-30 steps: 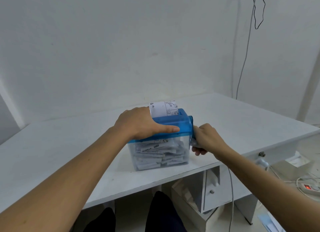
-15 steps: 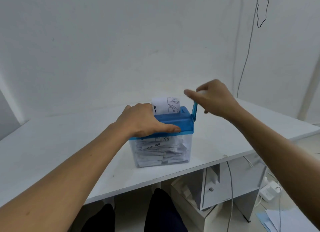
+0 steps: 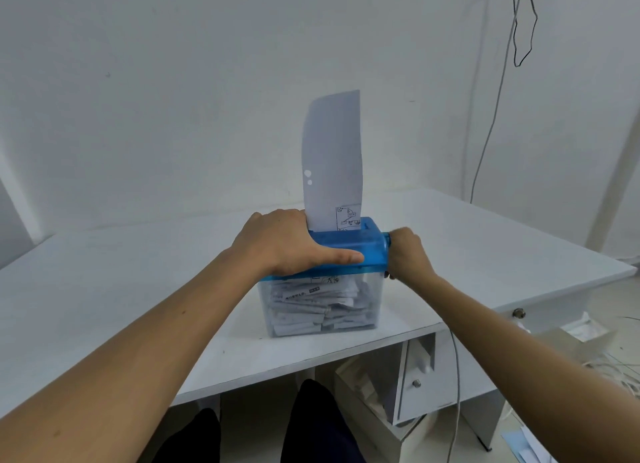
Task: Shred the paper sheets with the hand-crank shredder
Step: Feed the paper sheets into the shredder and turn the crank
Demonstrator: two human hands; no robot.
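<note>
The hand-crank shredder has a blue top [image 3: 372, 251] on a clear bin [image 3: 322, 310] full of paper strips, and it stands near the front edge of the white table [image 3: 104, 289]. A tall white paper sheet [image 3: 332, 157] stands upright in the slot, with printed drawings at its lower end. My left hand [image 3: 280, 244] holds the blue top, thumb along its front face and fingers over the back beside the sheet. My right hand [image 3: 407, 254] is curled round the crank at the shredder's right end, and it hides most of the crank.
Under the table stand a small white drawer unit [image 3: 422, 383] and a cardboard box [image 3: 360, 393]. A thin cable [image 3: 485, 133] hangs down the wall at the right. Cables and papers lie on the floor at the right. My knees [image 3: 318, 424] are below the table edge.
My right hand swung up above the shredder with the crank and is back down at its right side. Far more of the sheet stands out of the slot now than before.
</note>
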